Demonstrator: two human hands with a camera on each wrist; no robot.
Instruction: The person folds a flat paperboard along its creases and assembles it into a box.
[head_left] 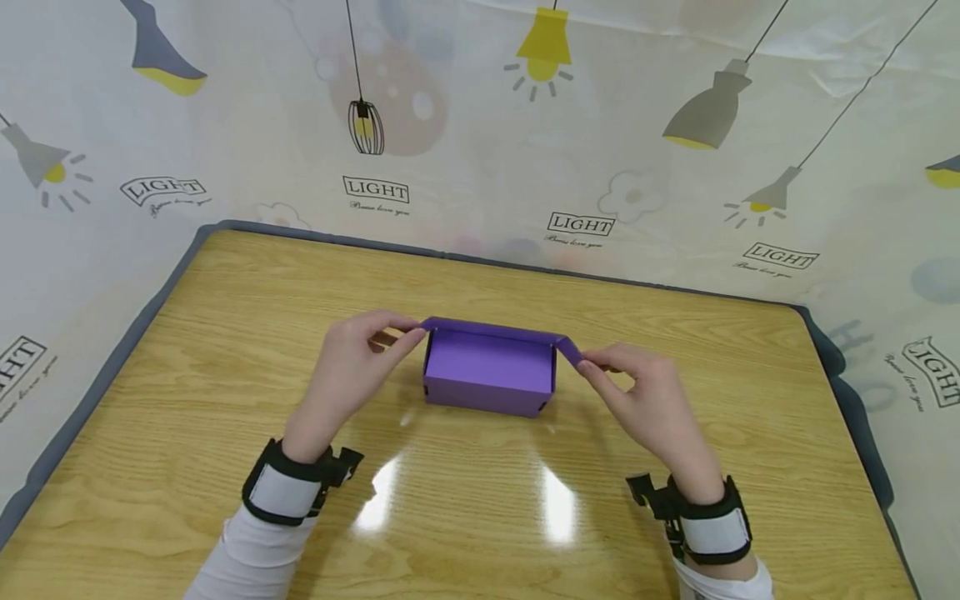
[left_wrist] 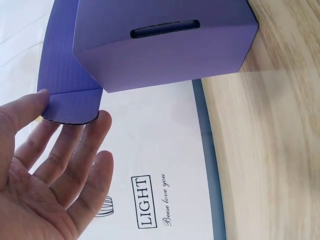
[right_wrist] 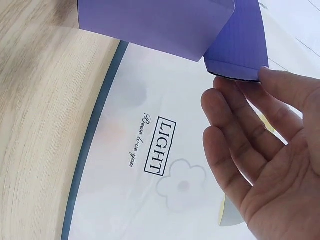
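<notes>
A purple cardboard box [head_left: 489,372] sits on the wooden table, its top panel lying over it and a narrow flap [head_left: 495,330] standing along the far edge. At the flap's left end, my left hand [head_left: 352,362] pinches a rounded side tab [left_wrist: 72,106] between thumb and fingers. My right hand [head_left: 645,396] pinches the tab [right_wrist: 232,71] at the other end, which angles outward from the box. A slot shows in the box's side [left_wrist: 165,55] in the left wrist view. The inside of the box is hidden.
The wooden table [head_left: 225,375] has a dark grey edge [head_left: 442,255]. Behind it and at both sides hangs a pale cloth [head_left: 465,200] printed with lamps and the word LIGHT. Black straps with white patches [head_left: 285,492] circle both wrists.
</notes>
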